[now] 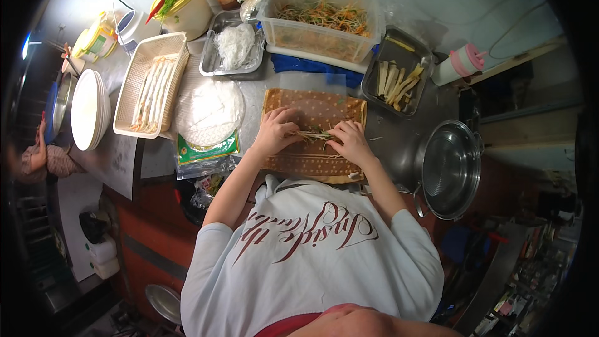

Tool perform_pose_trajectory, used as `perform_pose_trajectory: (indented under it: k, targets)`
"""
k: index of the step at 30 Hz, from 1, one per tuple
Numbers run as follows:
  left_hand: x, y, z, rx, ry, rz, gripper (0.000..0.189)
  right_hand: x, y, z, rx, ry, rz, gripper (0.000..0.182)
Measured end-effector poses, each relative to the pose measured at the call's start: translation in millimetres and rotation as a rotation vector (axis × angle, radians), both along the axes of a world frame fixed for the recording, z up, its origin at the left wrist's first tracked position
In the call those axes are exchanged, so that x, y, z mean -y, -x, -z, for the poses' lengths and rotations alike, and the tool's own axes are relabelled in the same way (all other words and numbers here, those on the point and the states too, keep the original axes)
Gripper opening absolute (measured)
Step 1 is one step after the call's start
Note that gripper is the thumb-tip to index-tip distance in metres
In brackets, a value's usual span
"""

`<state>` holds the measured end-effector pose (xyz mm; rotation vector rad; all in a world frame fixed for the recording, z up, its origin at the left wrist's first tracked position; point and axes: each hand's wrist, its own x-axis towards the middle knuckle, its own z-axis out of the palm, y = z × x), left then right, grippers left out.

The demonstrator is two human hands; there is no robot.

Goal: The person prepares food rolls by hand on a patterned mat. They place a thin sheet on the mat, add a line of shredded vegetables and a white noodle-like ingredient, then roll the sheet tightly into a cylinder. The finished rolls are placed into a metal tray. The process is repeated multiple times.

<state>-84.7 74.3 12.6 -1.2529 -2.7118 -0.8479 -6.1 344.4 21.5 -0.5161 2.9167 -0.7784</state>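
On a brown patterned cloth (304, 161), both hands press at the ends of a small bundle of shredded vegetables and herbs (314, 135). The fingers of my left hand (277, 132) curl on its left end; those of my right hand (350, 142) pinch its right end. A translucent rice paper sheet (311, 108) lies flat beneath and beyond the bundle. To the left is a stack of round rice papers (209, 112) on a green package (206, 150). Finished long white rolls (154, 93) fill part of a cream plastic basket (122, 117).
Behind the cloth stand a clear bin of shredded vegetables (318, 42) and a metal tray of white noodles (234, 47). At right are a metal tray of pale strips (398, 79), a tumbler (451, 70) and a steel pot (451, 168). White plates (89, 110) and another person's arm (41, 150) show at far left.
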Motion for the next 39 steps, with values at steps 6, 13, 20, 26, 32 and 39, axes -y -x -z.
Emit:
perform_pose_trajectory:
  k: [6,13,20,26,32,39]
  targets:
    - [7.2,-12.1,-26.2,0.036,-0.081,-0.104,0.05,20.3,4.6,-28.4,-0.152,0.037,0.022,0.061]
    - [29.8,-4.1,-9.3,0.01,-0.078,-0.114,0.028,66.6,29.4,-6.0,-0.255,0.079,-0.103,0.035]
    - [36.1,-7.9,-0.7,-0.025,-0.086,-0.144,0.028,51.3,29.5,-14.2,-0.188,0.033,-0.139,0.021]
    - [20.8,-17.2,-31.4,0.052,-0.08,-0.103,0.05,47.6,24.6,-24.2,-0.171,0.048,-0.143,0.054]
    - [10.4,-11.7,-9.6,-0.014,-0.043,-0.001,0.037,38.5,17.9,-28.1,-0.207,0.124,-0.112,0.055]
    - [2.1,-21.9,-17.2,0.007,-0.084,-0.051,0.033,20.9,17.4,-8.7,-0.072,0.043,-0.118,0.06]
